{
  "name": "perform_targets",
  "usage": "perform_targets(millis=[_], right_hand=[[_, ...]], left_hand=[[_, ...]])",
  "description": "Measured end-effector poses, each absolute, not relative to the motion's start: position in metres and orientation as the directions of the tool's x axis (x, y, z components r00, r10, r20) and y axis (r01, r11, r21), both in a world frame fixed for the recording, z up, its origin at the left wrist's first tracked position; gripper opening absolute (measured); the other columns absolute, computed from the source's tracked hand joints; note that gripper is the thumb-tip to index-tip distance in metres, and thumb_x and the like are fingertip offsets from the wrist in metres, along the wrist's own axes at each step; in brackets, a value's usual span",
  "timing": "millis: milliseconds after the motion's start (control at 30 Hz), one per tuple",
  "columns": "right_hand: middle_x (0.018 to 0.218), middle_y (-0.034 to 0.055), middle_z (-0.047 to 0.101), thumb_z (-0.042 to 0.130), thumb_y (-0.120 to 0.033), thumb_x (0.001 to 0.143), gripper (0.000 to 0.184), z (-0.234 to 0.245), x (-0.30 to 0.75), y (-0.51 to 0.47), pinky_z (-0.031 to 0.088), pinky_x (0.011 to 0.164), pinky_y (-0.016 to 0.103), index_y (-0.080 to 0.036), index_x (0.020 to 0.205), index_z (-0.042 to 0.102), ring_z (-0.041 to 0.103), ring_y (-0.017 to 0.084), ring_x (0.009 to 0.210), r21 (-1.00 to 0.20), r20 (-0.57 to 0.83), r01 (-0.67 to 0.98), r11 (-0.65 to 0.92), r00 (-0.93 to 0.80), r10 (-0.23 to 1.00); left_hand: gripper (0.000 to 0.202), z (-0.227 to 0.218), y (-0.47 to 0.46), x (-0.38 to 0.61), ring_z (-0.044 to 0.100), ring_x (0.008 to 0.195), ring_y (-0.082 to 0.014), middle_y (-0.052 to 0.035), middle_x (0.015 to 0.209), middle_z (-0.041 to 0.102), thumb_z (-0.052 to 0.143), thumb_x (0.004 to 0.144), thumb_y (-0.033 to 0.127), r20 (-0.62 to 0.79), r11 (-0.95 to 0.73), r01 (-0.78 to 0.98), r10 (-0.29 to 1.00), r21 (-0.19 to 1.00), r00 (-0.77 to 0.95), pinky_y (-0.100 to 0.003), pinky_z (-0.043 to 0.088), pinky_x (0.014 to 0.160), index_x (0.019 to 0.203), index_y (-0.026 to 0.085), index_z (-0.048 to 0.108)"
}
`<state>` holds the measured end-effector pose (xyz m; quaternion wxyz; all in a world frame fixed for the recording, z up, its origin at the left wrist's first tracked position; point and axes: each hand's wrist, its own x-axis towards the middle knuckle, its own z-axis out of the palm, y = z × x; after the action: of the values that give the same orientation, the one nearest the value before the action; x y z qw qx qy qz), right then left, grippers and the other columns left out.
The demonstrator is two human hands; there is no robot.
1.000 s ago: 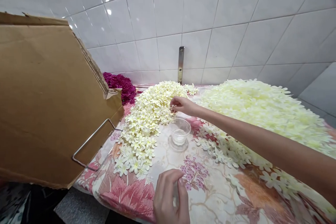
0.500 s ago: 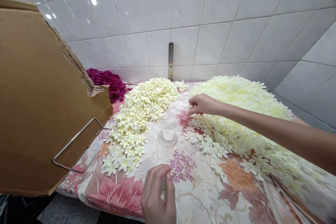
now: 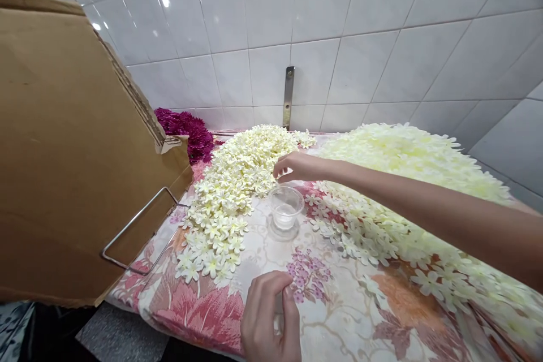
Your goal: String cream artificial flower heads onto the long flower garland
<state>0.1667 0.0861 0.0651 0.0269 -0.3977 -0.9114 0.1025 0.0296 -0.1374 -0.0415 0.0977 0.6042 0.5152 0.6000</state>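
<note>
Pile of small, cream-white, star-shaped flowers with yellowish centres (image 3: 229, 181) lay left of centre on the desk with a pink-and-white floral cloth cover (image 3: 356, 317), in a curved heap trailing toward me. My right hand (image 3: 299, 167) was at its right edge, fingers bent down and thumb below, small gap showing; couldn't tell if a flower was pinched. Small, round, clear plastic cup (image 3: 285, 209) stood upright just below that hand in view, right beside the heap. My left hand (image 3: 269, 317) was at the near side, loosely curled, thumb close to the index finger; couldn't tell if it held anything. Bigger mound of pale yellow-white flowers (image 3: 407, 153) lay to the right, partly behind my right forearm. Deep magenta flower bunch (image 3: 186, 133) sat far left, beside the large brown cardboard sheet (image 3: 76, 153). Bent silver wire loop (image 3: 136, 218) by the cardboard. White tiled wall (image 3: 339, 5) behind, metal strip (image 3: 289, 96) upright on it.
</note>
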Motion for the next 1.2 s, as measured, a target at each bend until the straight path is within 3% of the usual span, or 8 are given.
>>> perform_targets(millis=[267,567,733,933,1000,1067,1133,1200], right_hand=[[0.096,0.0042,0.062,0.056,-0.031,0.087,0.022,0.021,0.153,0.099,0.051,0.073,0.035,-0.013,0.099,0.059,0.06,0.015,0.083,-0.455,-0.029,0.695,0.557,-0.637,0.771],[0.087,0.008,0.067,0.056,-0.022,0.081,0.02,0.022,0.177,0.09,0.052,0.067,0.026,-0.014,0.1,0.056,0.063,0.013,0.072,-0.836,-0.01,0.49,0.248,-0.466,0.885],[0.084,0.0094,0.065,0.059,-0.03,0.079,0.022,0.045,0.184,0.076,0.049,0.061,0.026,-0.013,0.093,0.057,0.061,0.013,0.069,-0.885,0.038,0.416,0.208,-0.381,0.924],[0.082,0.004,0.064,0.072,-0.034,0.066,0.027,0.097,0.179,0.041,0.045,0.067,0.027,-0.016,0.084,0.061,0.058,0.015,0.076,-0.821,0.144,0.439,0.364,-0.459,0.877],[0.084,0.0045,0.064,0.068,-0.037,0.069,0.025,0.108,0.178,0.024,0.045,0.068,0.029,-0.016,0.081,0.061,0.058,0.015,0.077,-0.735,0.184,0.5,0.458,-0.503,0.844],[0.09,0.0048,0.064,0.066,-0.04,0.073,0.026,0.113,0.175,0.004,0.045,0.069,0.03,-0.017,0.083,0.062,0.057,0.017,0.082,-0.654,0.173,0.533,0.537,-0.585,0.792],[0.097,0.0047,0.063,0.066,-0.039,0.074,0.024,0.112,0.169,-0.017,0.044,0.073,0.031,-0.018,0.086,0.064,0.057,0.017,0.087,-0.581,0.099,0.541,0.608,-0.695,0.712],[0.099,0.0054,0.062,0.067,-0.034,0.075,0.02,0.107,0.162,-0.031,0.044,0.076,0.031,-0.018,0.087,0.065,0.056,0.018,0.09,-0.506,0.012,0.534,0.678,-0.781,0.624]], left_hand=[[0.018,-0.044,-0.136,0.033,0.06,0.07,-0.0153,-0.0024,0.073,0.065,0.049,0.081,0.009,0.615,-0.447,0.491,0.743,0.748,-0.262,-0.025,0.045,0.063,0.082,0.022,0.06],[0.015,-0.036,-0.14,0.03,0.06,0.07,-0.0157,-0.003,0.074,0.065,0.049,0.082,0.012,0.561,-0.402,0.48,0.79,0.779,-0.248,-0.026,0.047,0.065,0.082,0.021,0.061],[0.015,-0.035,-0.141,0.028,0.061,0.074,-0.0163,-0.0033,0.076,0.066,0.05,0.082,0.012,0.54,-0.394,0.464,0.807,0.793,-0.239,-0.026,0.046,0.068,0.082,0.021,0.062],[0.014,-0.029,-0.144,0.028,0.06,0.079,-0.0187,-0.0055,0.078,0.066,0.051,0.082,0.017,0.466,-0.354,0.375,0.844,0.857,-0.267,-0.03,0.047,0.073,0.081,0.02,0.064],[0.012,-0.023,-0.144,0.026,0.061,0.088,-0.0204,-0.0075,0.086,0.067,0.053,0.082,0.023,0.315,-0.253,0.222,0.895,0.942,-0.316,-0.032,0.048,0.079,0.085,0.019,0.064],[0.019,-0.015,-0.14,0.024,0.061,0.097,-0.0212,-0.0091,0.102,0.066,0.054,0.083,0.029,0.033,-0.064,-0.092,0.952,0.994,-0.304,-0.032,0.049,0.084,0.096,0.019,0.063],[0.028,-0.006,-0.134,0.022,0.063,0.1,-0.0222,-0.0113,0.115,0.063,0.05,0.086,0.034,-0.255,0.173,-0.466,0.96,0.868,-0.119,-0.034,0.051,0.087,0.107,0.017,0.059],[0.031,0.002,-0.127,0.022,0.064,0.101,-0.0247,-0.0157,0.116,0.062,0.045,0.089,0.033,-0.37,0.337,-0.68,0.923,0.651,0.104,-0.036,0.051,0.089,0.107,0.011,0.058]])
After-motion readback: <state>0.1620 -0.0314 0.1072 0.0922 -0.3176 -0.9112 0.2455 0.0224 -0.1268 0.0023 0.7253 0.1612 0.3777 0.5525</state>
